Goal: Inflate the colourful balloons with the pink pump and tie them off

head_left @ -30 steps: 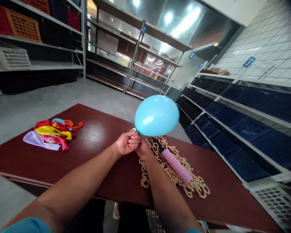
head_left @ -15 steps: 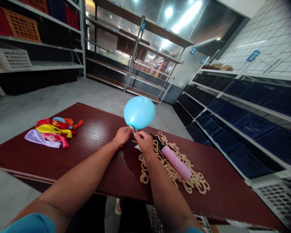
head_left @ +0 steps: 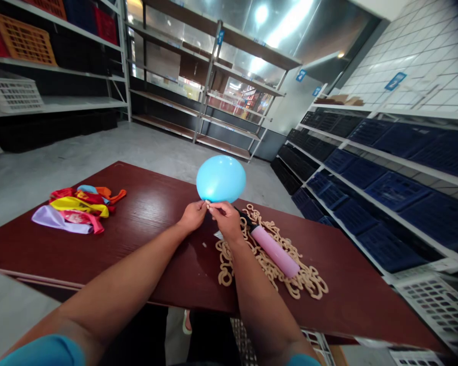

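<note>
Blue balloon [head_left: 221, 179] is pinched at neck by left hand [head_left: 193, 215] and right hand [head_left: 228, 219]; pump [head_left: 275, 251] lies at their four o'clock.

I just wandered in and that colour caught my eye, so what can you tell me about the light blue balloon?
The light blue balloon is inflated, smooth and glossy, with small bright reflections near its top; it looks like stretched rubber. Its rounded body sits just above the hands, overlapping the far edge of the brown table in this view. It narrows at the bottom towards a neck, where the fingers of the left hand and right hand hold it. They hide any knot.
</note>
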`<state>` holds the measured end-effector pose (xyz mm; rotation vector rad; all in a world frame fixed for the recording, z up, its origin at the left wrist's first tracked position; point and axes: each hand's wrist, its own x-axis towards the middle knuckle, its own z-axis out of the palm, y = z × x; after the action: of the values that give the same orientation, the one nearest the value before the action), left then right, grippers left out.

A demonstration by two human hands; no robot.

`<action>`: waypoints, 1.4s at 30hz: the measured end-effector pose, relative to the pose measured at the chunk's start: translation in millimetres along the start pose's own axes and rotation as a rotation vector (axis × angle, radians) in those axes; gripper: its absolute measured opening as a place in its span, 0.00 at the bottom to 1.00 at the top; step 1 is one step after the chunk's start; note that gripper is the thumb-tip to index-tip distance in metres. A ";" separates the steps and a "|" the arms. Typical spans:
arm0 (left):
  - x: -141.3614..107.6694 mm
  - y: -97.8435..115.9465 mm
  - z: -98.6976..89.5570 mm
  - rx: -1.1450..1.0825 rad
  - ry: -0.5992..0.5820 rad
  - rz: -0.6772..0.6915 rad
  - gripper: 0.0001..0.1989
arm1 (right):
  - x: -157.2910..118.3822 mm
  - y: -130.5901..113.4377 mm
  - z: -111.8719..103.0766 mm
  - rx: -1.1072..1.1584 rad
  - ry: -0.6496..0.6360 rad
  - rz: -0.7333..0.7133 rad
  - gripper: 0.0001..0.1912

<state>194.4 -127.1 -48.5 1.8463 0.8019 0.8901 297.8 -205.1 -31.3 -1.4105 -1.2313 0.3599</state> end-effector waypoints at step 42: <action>-4.3 3.0 11.9 -0.616 -0.157 -0.266 0.18 | 2.4 5.4 4.5 0.208 0.001 0.219 0.15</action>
<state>202.5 -137.0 -50.7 1.2186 0.5729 0.7076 297.6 -199.5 -36.2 -1.3670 -1.0089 0.6201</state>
